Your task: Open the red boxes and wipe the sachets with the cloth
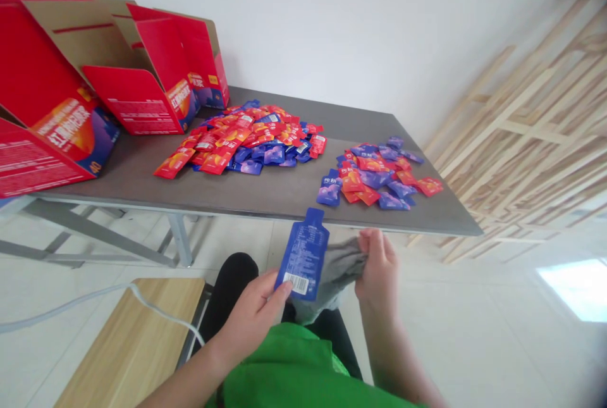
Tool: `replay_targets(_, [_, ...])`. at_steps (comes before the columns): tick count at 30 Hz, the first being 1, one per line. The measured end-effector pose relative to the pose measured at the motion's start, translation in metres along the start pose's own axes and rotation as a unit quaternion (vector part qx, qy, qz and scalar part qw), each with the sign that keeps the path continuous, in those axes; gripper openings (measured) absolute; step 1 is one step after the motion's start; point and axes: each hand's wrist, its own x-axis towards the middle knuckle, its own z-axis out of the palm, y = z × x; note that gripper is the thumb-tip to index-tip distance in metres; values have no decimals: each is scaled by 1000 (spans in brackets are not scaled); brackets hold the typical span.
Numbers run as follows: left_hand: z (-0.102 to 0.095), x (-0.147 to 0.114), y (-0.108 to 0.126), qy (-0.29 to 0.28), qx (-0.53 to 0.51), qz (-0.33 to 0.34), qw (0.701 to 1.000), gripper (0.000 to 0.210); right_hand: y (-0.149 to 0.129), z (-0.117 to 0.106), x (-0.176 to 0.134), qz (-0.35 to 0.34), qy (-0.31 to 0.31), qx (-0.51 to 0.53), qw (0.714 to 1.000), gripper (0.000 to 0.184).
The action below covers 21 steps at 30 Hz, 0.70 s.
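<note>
My left hand [258,307] grips a blue pouch [306,253] by its lower corner, thumb beside the barcode. The pouch's narrow neck points up, and its printed back faces me. My right hand [378,269] is closed on the edge of a grey cloth [339,272], which hangs over my lap behind the pouch. On the table [279,196] beyond my hands lies a small pile of red and blue pouches [374,174]. A larger pile of the same pouches [256,139] spreads out to its left.
Open red cardboard boxes [147,98] stand on the table's left part, against the white wall. A wooden bench [133,345] is at my lower left, with a white cable [137,294] across it. Wooden frames [531,136] lean at the right.
</note>
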Motion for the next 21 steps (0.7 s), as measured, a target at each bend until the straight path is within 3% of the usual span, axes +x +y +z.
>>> replay_targets(2, [2,0,-4,20,-36,-27,999,29,-11,-6,-6,-94,55,15,994,27])
replay_targets(3, [3,2,-6,21,-54,-40,998,29,-15,-7,-14,-141,40,24,989,23])
replay_targets(4, [5,3,-9,20,-69,-48,996,29,-18,-6,-23,-187,-14,26,982,19])
replay_targets(6, [9,6,-13,23,-78,-48,996,27,-19,2,-41,-248,-209,-7,946,14])
replay_targets(8, [11,7,-12,21,-48,-22,998,26,-12,13,-47,-248,-382,-80,887,18])
replay_targets(9, [12,6,-9,4,-19,-6,1000,26,-5,19,-42,-231,-408,-116,875,22])
replay_targets(10, [11,4,-5,-29,12,14,999,26,2,23,-33,-198,-396,-146,885,23])
replay_targets(12, [9,-2,8,-117,59,59,990,26,20,26,-7,-107,-295,-179,933,24])
replay_targets(14, [5,-8,21,-173,81,112,975,28,36,21,19,-13,-227,-189,955,30])
replay_targets(16, [2,-8,30,-163,107,156,968,30,46,11,30,20,-193,-189,963,41])
replay_targets(18, [0,-3,32,-113,164,174,964,30,47,-1,24,34,-182,-167,969,54])
replay_targets(21, [4,11,24,-59,297,208,930,28,37,-15,-2,74,-241,-91,964,62])
